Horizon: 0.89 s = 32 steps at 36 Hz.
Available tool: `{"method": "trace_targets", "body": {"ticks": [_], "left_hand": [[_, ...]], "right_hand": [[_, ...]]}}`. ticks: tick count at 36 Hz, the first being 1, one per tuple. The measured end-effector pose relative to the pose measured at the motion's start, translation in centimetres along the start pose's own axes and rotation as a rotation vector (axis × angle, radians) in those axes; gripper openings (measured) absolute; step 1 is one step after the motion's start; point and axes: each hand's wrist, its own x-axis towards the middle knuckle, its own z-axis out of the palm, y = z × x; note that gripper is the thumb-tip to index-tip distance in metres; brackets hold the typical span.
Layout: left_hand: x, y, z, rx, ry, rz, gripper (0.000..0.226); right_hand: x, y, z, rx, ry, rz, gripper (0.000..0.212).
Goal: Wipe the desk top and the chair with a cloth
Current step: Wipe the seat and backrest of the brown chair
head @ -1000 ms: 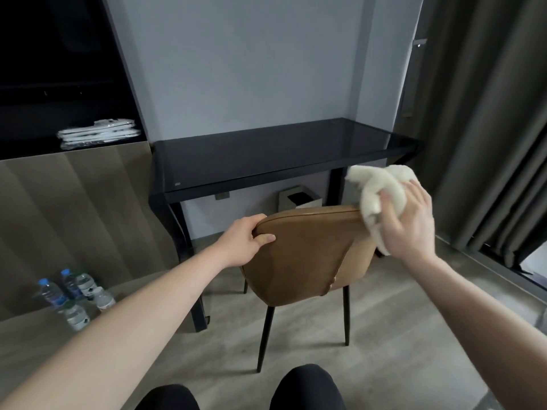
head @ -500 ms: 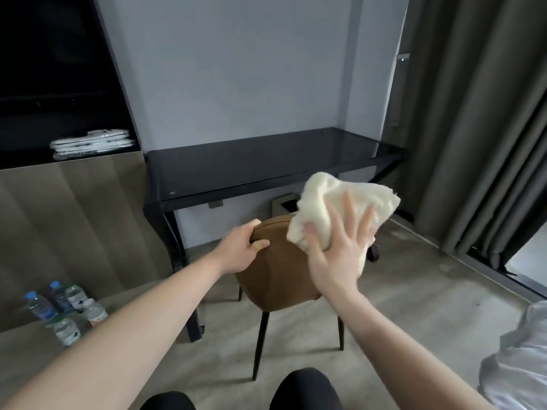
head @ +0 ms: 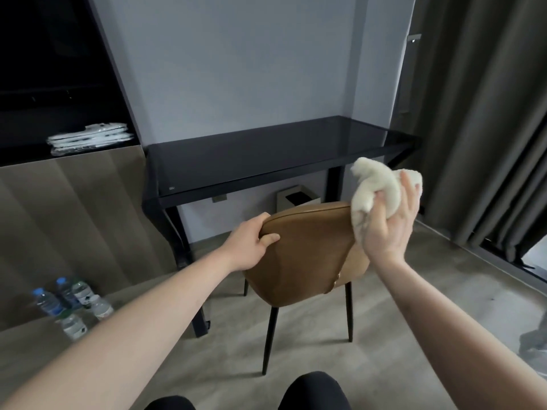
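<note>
Since half a second ago the right hand [head: 387,223] has swung from the middle of the backrest out to its right end, and the cream cloth [head: 374,187], which was spread flat under open fingers, is now bunched into a wad. The fingers and thumb curl round that wad and grasp it, palm turned toward the camera, with the cloth's lower edge touching the top right corner of the brown chair [head: 307,253]. The left hand [head: 251,244] stays where it was, gripping the top left corner of the backrest: fingers hooked over the far side, thumb pressed on the near face.

The chair stands on thin black legs on the grey floor, its back toward the camera, just in front of the black desk [head: 266,155]. The desk's glossy dark top runs along the grey wall, and nothing can be made out lying on it. Under the desk, behind the chair, a small pale bin [head: 297,196] with a dark opening shows.

To the left, a stack of white wrapped items [head: 90,137] lies on a ledge above wood-grain panelling. Lower left, several water bottles [head: 71,304] with blue caps stand grouped on a low surface. Grey curtains [head: 485,119] hang on the right. The person's dark-clad knees [head: 313,392] fill the bottom edge.
</note>
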Motion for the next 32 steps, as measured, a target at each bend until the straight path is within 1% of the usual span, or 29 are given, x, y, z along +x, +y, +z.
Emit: {"method": "trace_targets", "body": {"ticks": [1,4,5,7,8,10,12,15,19,21,23,25,27,29,30,31,32], "left_hand": [[0.3,0.2,0.3,-0.003,0.001,-0.006,0.013],[1.2,1.0,1.0,-0.005,-0.002,-0.015,0.014],[1.5,1.3,1.3,-0.004,-0.006,-0.021,0.015],[1.9,1.8,1.8,-0.006,-0.013,-0.03,0.013],[2.0,2.0,1.9,-0.004,-0.011,-0.032,0.011],[2.1,2.2,2.1,0.0,-0.009,-0.036,0.01],[1.9,2.3,2.1,0.005,-0.01,-0.036,0.013],[1.6,2.2,1.8,0.016,-0.019,-0.024,0.013],[1.1,1.9,1.3,0.03,-0.024,0.032,0.005],[0.9,2.1,1.2,0.037,-0.008,0.044,0.012],[0.9,2.3,1.3,0.037,-0.006,0.035,0.013],[1.1,2.0,1.4,0.038,-0.007,0.029,0.006],[1.4,1.8,1.6,0.036,-0.008,0.027,0.006],[1.7,1.8,1.8,0.04,-0.011,0.019,0.009],[1.9,1.7,1.9,0.047,-0.011,0.011,0.01],[2.1,1.5,2.1,0.053,-0.009,0.002,0.01],[2.3,1.3,2.3,0.056,-0.004,-0.002,0.011]], "right_hand": [[0.8,0.3,0.0,0.051,0.042,0.063,0.03],[3.1,0.7,0.0,0.224,0.127,0.336,0.042],[3.6,1.1,0.0,0.245,0.146,0.398,0.043],[4.2,1.0,0.0,0.261,0.165,0.482,0.039],[4.2,0.9,0.1,0.269,0.165,0.515,0.041],[3.5,0.5,0.3,0.3,0.162,0.583,0.055],[1.9,-0.5,0.8,0.33,0.157,0.631,0.065],[-2.0,-3.1,2.3,0.354,0.144,0.637,0.071],[-7.9,-6.0,5.0,0.371,-0.005,0.658,0.086],[-8.8,-6.1,5.9,0.377,-0.02,0.677,0.087],[-8.3,-5.8,6.1,0.379,-0.022,0.686,0.092],[-7.1,-5.0,5.5,0.36,-0.004,0.748,0.094],[-5.3,-3.5,4.7,0.376,0.028,0.817,0.085],[-3.3,-1.4,3.4,0.357,0.013,0.883,0.086],[-2.0,-0.3,2.9,0.352,0.009,0.888,0.083],[-0.8,0.8,2.7,0.37,0.037,0.89,0.078],[0.5,2.1,2.3,0.417,0.072,0.934,0.077]]}}
